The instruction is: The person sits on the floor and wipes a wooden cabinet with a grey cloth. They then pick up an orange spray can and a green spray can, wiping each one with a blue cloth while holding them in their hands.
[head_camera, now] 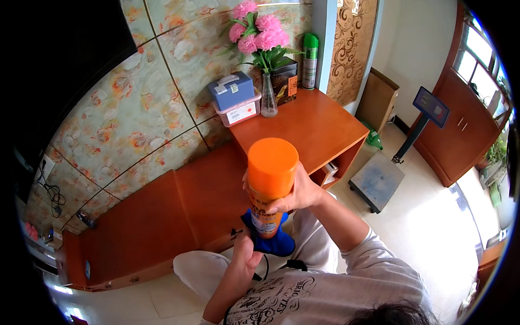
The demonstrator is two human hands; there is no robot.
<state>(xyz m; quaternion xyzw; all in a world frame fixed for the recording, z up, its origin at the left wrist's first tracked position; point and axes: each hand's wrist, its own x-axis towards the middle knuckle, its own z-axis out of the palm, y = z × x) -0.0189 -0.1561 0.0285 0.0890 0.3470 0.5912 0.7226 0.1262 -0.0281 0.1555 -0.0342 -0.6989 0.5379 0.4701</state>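
Note:
An orange aerosol can with a wide orange cap stands nearly upright in front of my body. My right hand wraps around it just below the cap. Under the can's base is a blue cloth, bunched up. My left hand grips this cloth from the left side, and the can's bottom rests on or against it. Part of my left hand's fingers is hidden behind the cloth.
Ahead is a raised wooden cabinet bearing a glass vase of pink flowers, stacked plastic boxes, a dark tin and a green spray can. A long low cabinet extends left. A platform scale stands on the right.

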